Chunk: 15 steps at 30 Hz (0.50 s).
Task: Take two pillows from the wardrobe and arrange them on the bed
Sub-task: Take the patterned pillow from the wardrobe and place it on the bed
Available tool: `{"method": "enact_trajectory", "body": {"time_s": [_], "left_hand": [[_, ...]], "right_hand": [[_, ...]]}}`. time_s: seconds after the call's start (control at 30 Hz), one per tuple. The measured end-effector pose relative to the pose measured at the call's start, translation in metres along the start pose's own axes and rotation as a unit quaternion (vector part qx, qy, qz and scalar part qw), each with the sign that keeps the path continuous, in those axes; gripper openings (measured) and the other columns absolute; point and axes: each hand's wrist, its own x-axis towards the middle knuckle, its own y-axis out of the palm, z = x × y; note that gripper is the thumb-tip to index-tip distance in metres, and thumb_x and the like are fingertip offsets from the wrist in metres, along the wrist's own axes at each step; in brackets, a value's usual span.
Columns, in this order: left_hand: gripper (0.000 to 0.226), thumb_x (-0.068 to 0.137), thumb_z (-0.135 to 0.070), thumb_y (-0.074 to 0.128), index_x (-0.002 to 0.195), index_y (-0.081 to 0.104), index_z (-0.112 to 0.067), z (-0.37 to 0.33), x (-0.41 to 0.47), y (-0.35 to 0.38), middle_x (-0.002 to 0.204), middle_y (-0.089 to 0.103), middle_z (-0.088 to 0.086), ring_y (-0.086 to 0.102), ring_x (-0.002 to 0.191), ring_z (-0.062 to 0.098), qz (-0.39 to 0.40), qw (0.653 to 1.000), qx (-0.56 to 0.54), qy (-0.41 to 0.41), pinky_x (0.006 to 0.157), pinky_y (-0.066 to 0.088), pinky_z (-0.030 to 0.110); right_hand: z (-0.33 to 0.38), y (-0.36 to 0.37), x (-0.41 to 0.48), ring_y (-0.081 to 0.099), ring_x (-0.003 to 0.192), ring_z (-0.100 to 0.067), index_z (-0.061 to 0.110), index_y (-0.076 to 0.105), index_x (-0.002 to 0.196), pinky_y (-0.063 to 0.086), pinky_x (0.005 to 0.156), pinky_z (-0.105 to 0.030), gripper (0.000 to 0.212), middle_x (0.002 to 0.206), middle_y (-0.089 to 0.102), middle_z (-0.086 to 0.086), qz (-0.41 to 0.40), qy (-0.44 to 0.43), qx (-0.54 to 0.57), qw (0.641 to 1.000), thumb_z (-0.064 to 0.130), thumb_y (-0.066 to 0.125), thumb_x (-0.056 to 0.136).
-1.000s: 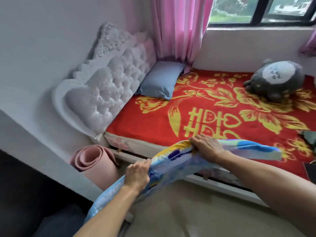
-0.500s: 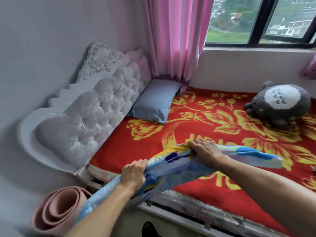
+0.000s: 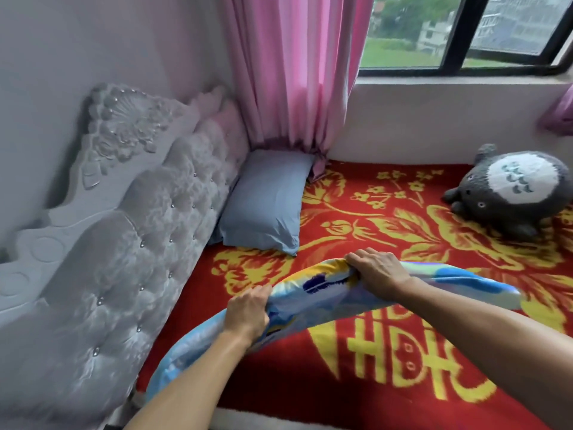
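1. The patterned blue, yellow and white pillow (image 3: pixel 325 293) has its lower left end cut off behind the left forearm.
2. It bows upward above the red and yellow woven blanket (image 3: pixel 387 361).
3. The left hand (image 3: pixel 248 315) and right hand (image 3: pixel 379 273) both clench its soft fabric.
4. A plain grey-blue pillow (image 3: pixel 266 203) leans against the tufted silvery velvet headboard (image 3: pixel 130 259).

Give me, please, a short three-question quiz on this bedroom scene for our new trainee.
1. True or false: both hands grip the patterned pillow.
2. Where does the blue pillow lie? A) against the headboard, by the curtain B) on the floor C) on the plush toy
3. Fill in: the patterned pillow is held above the red ____.

Key: 1 true: left hand, right hand. 2 A. 3 blanket.
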Motion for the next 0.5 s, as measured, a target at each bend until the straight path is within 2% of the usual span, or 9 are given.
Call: {"method": "enact_trajectory", "body": {"time_s": [0.2, 0.33, 0.5], "left_hand": [[0.034, 0.073, -0.007, 0.051, 0.102, 0.056, -0.023, 0.037, 0.046, -0.006, 0.096, 0.068, -0.001, 0.063, 0.09, 0.029, -0.022, 0.999, -0.002, -0.035, 0.069, 0.048, 0.038], [0.035, 0.073, -0.007, 0.051, 0.103, 0.059, -0.023, 0.062, 0.07, -0.006, 0.097, 0.069, 0.0, 0.064, 0.091, 0.029, -0.044, 0.996, -0.012, -0.073, 0.066, 0.048, 0.037], [0.024, 0.073, -0.006, 0.053, 0.093, 0.059, -0.018, 0.085, 0.108, 0.006, 0.091, 0.07, 0.003, 0.064, 0.086, 0.032, -0.056, 0.99, -0.026, -0.128, 0.063, 0.048, 0.038]], "right_hand": [[0.003, -0.014, 0.082, 0.054, 0.11, -0.025, 0.024, 0.048, 0.119, 0.048, 0.081, -0.04, 0.029, 0.113, 0.059, -0.001, -0.011, -0.032, 0.0, 0.999, 0.022, 0.047, 0.09], [0.01, -0.014, 0.149, 0.055, 0.11, -0.026, 0.024, 0.05, 0.121, 0.045, 0.078, -0.039, 0.03, 0.114, 0.06, -0.002, -0.026, -0.072, 0.003, 0.997, 0.022, 0.046, 0.091], [0.01, 0.003, 0.24, 0.055, 0.11, -0.027, 0.024, 0.05, 0.122, 0.046, 0.084, -0.041, 0.032, 0.114, 0.061, -0.003, -0.013, -0.121, -0.001, 0.993, 0.024, 0.047, 0.091]]}}
